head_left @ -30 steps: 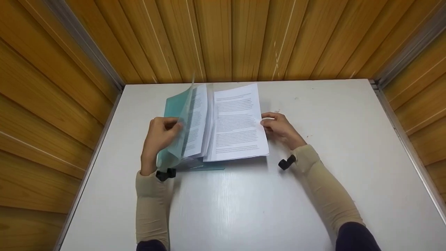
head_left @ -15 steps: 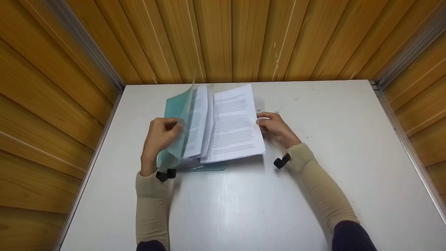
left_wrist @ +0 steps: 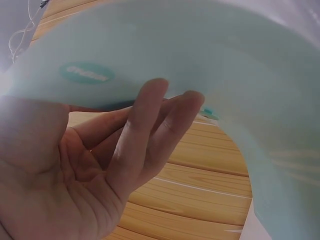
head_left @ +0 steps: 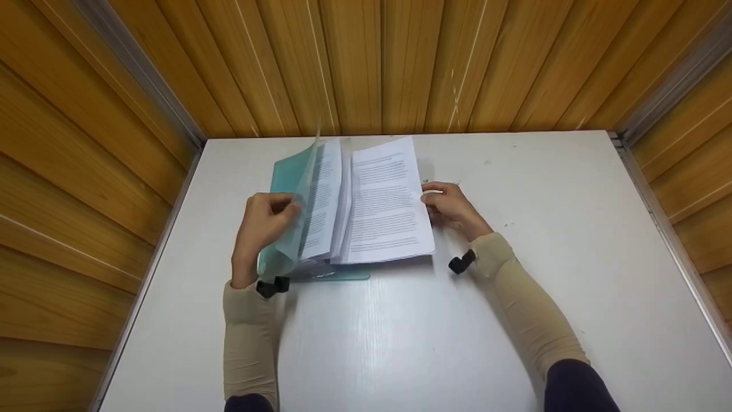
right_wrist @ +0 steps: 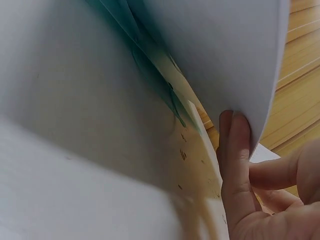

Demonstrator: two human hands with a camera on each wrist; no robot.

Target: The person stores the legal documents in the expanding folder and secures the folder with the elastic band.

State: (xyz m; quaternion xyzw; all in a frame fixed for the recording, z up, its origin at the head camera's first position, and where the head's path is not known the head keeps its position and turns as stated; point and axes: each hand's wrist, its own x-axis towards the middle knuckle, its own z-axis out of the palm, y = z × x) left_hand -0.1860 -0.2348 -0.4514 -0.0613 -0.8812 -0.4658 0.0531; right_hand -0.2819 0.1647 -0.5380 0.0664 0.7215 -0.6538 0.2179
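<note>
A teal folder (head_left: pixel 289 171) lies spread on the table, with printed sheets between its covers. My left hand (head_left: pixel 264 220) pinches the translucent front cover (head_left: pixel 303 223), which stands raised and bent at the left; in the left wrist view the cover (left_wrist: pixel 165 45) curves over the fingers and bears an oval label (left_wrist: pixel 87 73). My right hand (head_left: pixel 453 207) pinches the right edge of a stack of printed paper (head_left: pixel 386 206), thumb on top and fingers beneath. The right wrist view shows the paper's underside (right_wrist: pixel 225 55) lifted off the table, with the teal folder (right_wrist: pixel 155 75) behind.
The white table (head_left: pixel 366 343) extends in front of the folder and to both sides. Wood-patterned panels (head_left: pixel 400 68) rise at the back, left and right. Small dark marks (right_wrist: pixel 183 154) dot the tabletop beneath the right hand.
My right hand has shifted slightly left with the paper's edge, mostly during the first half second. My left hand and the raised cover have stayed in place.
</note>
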